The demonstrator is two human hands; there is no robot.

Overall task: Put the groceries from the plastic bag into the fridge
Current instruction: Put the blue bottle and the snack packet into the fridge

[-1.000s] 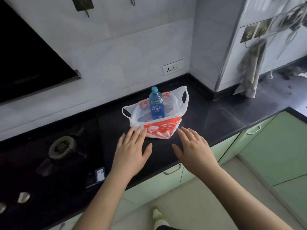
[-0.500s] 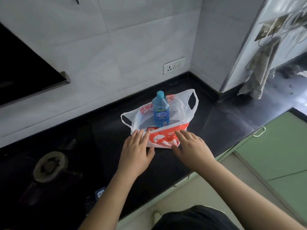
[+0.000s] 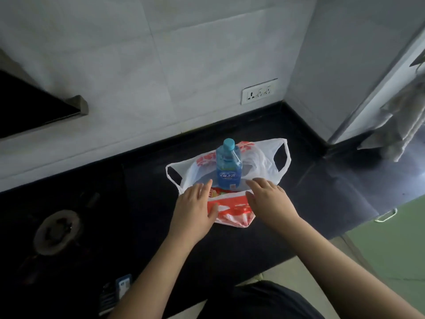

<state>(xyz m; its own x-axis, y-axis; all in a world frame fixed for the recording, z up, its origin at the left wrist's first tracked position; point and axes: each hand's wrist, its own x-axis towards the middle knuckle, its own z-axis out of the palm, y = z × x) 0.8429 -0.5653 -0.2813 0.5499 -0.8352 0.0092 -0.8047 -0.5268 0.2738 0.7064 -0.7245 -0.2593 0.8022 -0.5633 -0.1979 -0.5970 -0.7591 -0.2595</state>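
A white plastic bag with red print [image 3: 259, 162] lies open on the black counter [image 3: 322, 180]. A blue drink bottle with a light blue cap [image 3: 228, 168] stands upright inside it. A red snack packet [image 3: 218, 192] shows at the bag's near rim. My left hand [image 3: 195, 209] rests flat on the bag's near left edge, fingers apart. On the near right edge lies my right hand [image 3: 269, 200], fingers spread over the rim. Neither hand holds anything that I can see.
A gas burner [image 3: 57, 231] sits on the dark hob to the left. A wall socket [image 3: 259, 91] is behind the bag. A grey cloth [image 3: 400, 127] hangs at the right. Green cabinet fronts [image 3: 395, 245] lie below the counter at right.
Both hands have moved forward from the bare counter onto the bag's near edge. The view has come closer to the bag.
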